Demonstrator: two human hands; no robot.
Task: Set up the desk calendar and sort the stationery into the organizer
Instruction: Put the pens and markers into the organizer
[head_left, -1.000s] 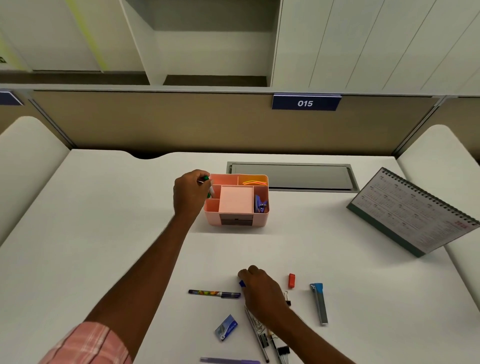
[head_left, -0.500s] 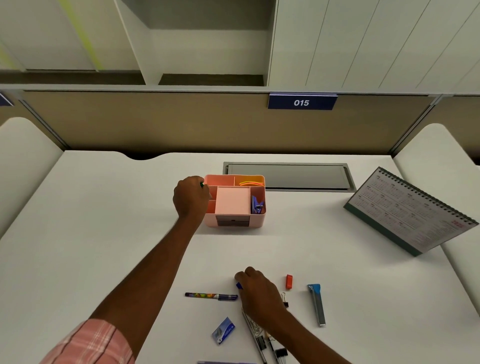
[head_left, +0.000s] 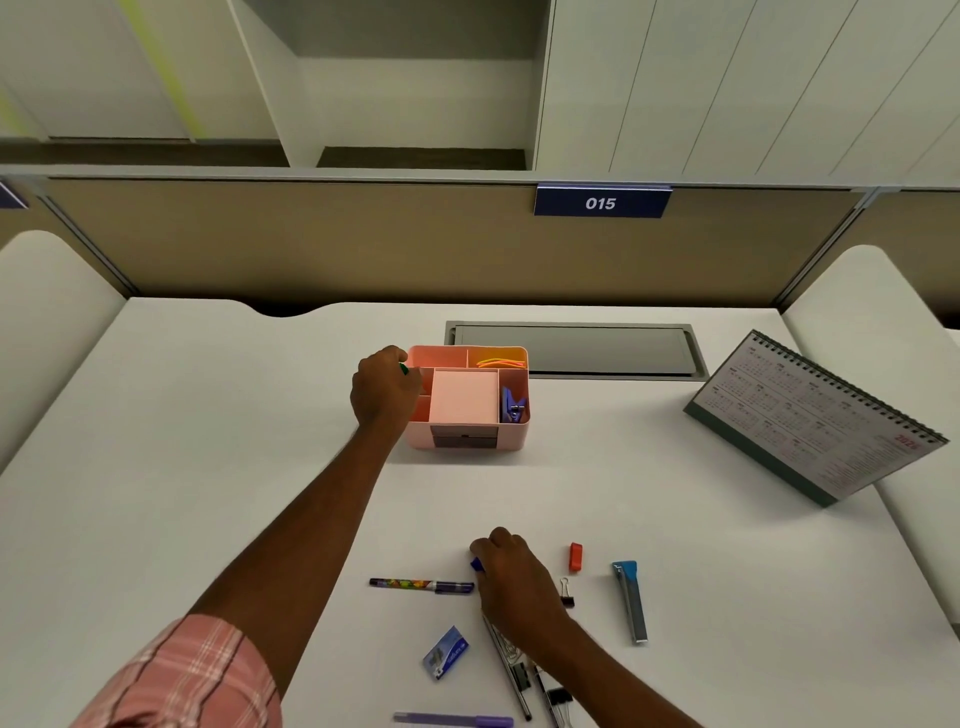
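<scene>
White desk (head_left: 208, 467) | left fingers (head_left: 402, 382) grip green pen (head_left: 404, 369) over organizer (head_left: 418, 441) | right fingers (head_left: 493, 545) pinch blue item (head_left: 476, 565)

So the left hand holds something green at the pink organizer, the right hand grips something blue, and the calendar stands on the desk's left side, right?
Not quite: the head view shows the calendar on the right side of the desk. The rest holds: the left hand holds a green item at the pink organizer, the right hand grips a blue item.

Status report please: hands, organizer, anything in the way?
Left hand grips green-tipped pen over organizer, left side. Right hand curled on small blue item on desk. Patterned pen, binder clip close beside it.
</scene>
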